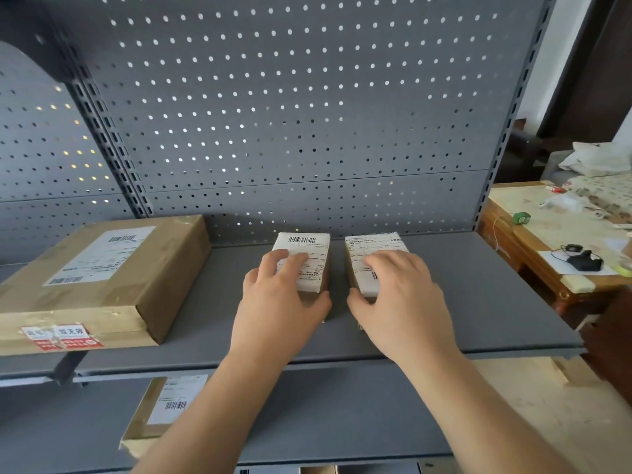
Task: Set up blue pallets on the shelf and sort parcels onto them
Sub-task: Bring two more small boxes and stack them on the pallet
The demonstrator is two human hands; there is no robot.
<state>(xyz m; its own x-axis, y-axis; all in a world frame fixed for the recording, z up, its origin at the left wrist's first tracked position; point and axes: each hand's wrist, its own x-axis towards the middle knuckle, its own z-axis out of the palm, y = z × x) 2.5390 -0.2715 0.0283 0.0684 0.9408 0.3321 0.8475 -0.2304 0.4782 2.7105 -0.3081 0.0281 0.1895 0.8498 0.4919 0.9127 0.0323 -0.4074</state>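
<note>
Two small brown parcels with white shipping labels sit side by side on the grey shelf (478, 302). My left hand (280, 302) grips the left small parcel (309, 248) from above, fingers across its label and thumb at its near right corner. My right hand (403, 302) grips the right small parcel (372, 246) the same way, thumb at its near left corner. A large flat brown parcel (102, 278) with a label and a red sticker lies at the shelf's left. No blue pallet is in view.
A grey pegboard back panel (307, 114) rises behind the shelf. Another labelled brown parcel (160, 412) lies on the lower shelf. To the right stands a wooden table (533, 248) with a black device, papers and cloth.
</note>
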